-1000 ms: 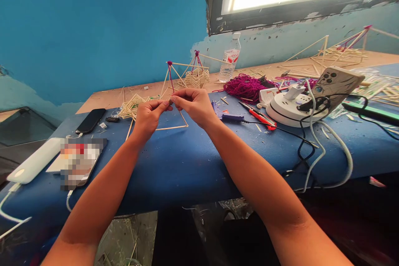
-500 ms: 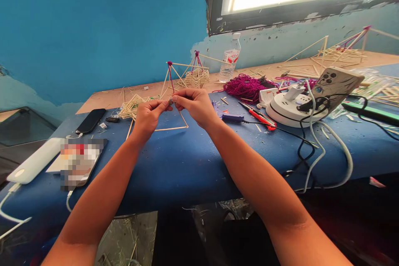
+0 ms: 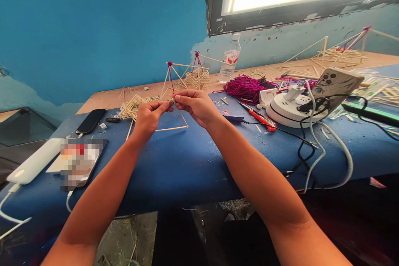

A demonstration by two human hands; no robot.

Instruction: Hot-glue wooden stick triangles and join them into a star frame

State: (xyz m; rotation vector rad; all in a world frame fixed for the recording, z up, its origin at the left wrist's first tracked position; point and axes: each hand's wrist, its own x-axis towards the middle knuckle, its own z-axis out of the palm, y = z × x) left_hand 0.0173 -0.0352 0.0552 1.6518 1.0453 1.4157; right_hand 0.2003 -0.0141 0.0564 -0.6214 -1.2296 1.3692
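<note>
My left hand (image 3: 150, 117) is closed, thumb and finger pinching a small round greyish piece (image 3: 171, 103) too small to make out well. Almost touching it, my right hand (image 3: 197, 106) is closed in a pinch on the lower end of a purple cord (image 3: 171, 82). That cord hangs from the purple-tied top of a frame of thin wooden sticks (image 3: 183, 65). Behind my hands, the frame's lower sticks (image 3: 171, 128) rest on the blue table (image 3: 183, 162). A stack of crossed sticks (image 3: 132, 107) lies just left of the frame.
Another stick model (image 3: 197, 77) and a plastic bottle (image 3: 230, 59) stand behind. To the right lie a purple cord heap (image 3: 243, 87), a red utility knife (image 3: 262, 119) and a white power hub (image 3: 282, 110) with trailing cables. Phones and a white power bank (image 3: 37, 160) lie left.
My right fingers have shifted slightly at the cord's end, and the small round piece shows a little more between the fingertips. Everything else stays in place.
</note>
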